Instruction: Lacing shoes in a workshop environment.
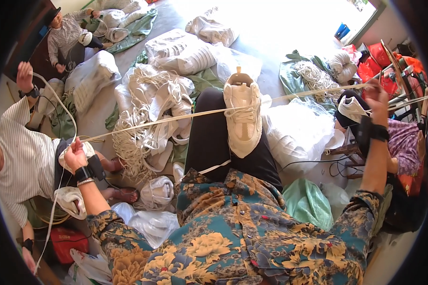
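A cream lace-up sneaker point(243, 142) rests on my dark-trousered legs, its toe toward me and its heel loop away. A pale flat shoelace point(161, 122) stretches taut across the sneaker's laced front and out to both sides. At the left, my left hand point(75, 155) pinches one end of it, fingers closed. Far out to the right, my raised right hand point(377, 99) is closed on the other stretch. Both hands are well apart from the sneaker. Dark bands circle both my wrists.
Bundled pale laces and shoe parts point(138, 137) lie left of my legs. Clear plastic bags point(297, 128) stand on the right, with a green sack point(308, 202) nearer. A co-worker in a striped top point(28, 147) sits close on my left, and one in purple point(404, 147) on my right.
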